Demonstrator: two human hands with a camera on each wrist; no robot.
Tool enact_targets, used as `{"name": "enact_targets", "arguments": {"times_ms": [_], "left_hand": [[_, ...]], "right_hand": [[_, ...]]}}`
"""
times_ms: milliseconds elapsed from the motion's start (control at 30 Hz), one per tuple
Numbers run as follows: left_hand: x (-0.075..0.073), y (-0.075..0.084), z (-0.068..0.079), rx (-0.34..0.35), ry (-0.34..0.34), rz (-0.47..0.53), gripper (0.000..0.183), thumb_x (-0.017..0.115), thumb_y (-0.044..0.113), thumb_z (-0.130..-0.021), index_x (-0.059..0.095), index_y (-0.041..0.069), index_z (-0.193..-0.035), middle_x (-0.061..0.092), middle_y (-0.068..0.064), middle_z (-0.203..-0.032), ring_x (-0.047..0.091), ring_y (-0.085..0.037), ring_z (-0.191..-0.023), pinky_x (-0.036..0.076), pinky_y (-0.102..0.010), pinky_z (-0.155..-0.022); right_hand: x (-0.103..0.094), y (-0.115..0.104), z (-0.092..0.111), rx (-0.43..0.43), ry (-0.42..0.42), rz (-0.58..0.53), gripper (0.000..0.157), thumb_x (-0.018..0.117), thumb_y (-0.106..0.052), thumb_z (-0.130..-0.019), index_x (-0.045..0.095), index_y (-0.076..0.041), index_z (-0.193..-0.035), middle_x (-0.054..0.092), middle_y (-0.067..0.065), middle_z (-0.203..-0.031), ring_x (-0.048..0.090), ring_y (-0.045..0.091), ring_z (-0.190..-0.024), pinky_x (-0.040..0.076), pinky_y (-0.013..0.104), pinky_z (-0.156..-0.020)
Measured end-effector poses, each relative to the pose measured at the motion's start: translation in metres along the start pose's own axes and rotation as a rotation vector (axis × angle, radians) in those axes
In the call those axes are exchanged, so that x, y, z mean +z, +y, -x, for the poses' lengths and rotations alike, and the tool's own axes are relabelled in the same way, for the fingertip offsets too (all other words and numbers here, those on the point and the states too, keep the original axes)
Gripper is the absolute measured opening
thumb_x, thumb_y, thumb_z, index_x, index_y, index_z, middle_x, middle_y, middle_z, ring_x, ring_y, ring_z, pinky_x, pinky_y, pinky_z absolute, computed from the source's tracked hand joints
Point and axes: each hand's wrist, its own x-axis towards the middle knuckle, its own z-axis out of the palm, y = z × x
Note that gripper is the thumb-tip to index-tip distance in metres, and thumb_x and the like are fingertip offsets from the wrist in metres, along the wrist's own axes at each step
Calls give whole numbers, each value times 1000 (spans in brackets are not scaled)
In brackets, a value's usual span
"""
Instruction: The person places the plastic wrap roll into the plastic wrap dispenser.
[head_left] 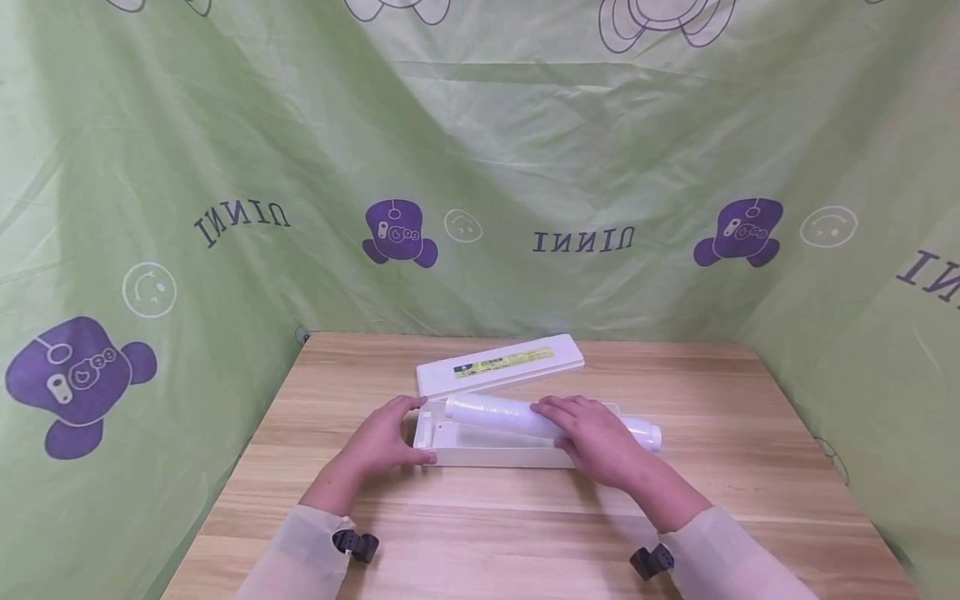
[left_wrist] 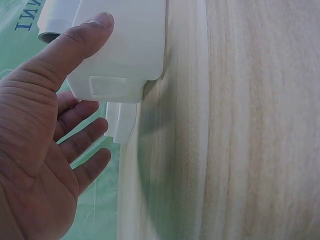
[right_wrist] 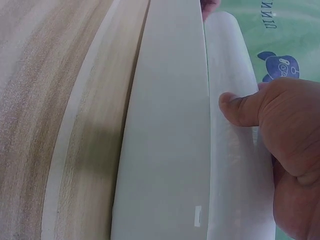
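Observation:
A white roll of cling film (head_left: 491, 414) lies slanted over a long white box (head_left: 495, 457), its right end sticking out past the box's back wall. My right hand (head_left: 600, 437) grips the roll around its middle, thumb on the near side, as the right wrist view shows. The left hand (head_left: 382, 437) holds the box by its left end. In the left wrist view its thumb presses the front wall (left_wrist: 125, 40), while the other fingers reach behind the end. Behind the box lies its white lid (head_left: 442, 379) with a yellow-green label (head_left: 502, 362).
The wooden table (head_left: 480, 533) carries the box and lid. A green printed curtain (head_left: 480, 167) hangs around the table's back and sides. Black wrist cameras sit at both sleeves.

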Motion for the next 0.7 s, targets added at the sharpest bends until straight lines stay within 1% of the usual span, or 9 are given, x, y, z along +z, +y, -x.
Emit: {"name": "enact_targets", "arguments": {"times_ms": [433,700], "left_hand": [[-2,2,0,8,-7,-6,110,101,48,-58,53,15,-151,55,-8,-151,48,-33,-142,37,-53,-120],[-2,2,1,14,1,-2,109,101,47,-58,53,15,-150,56,-7,-149,49,-33,-140,38,-53,-119]], "right_hand": [[1,-4,-6,-26,-11,-18,65,82,-10,-87,58,-14,-147,62,8,-145,60,30,-129,48,52,-110],[3,-6,-9,-37,-25,-2,64,82,-11,-88,58,-15,-147,62,8,-145,59,29,-130,48,51,-111]]}}
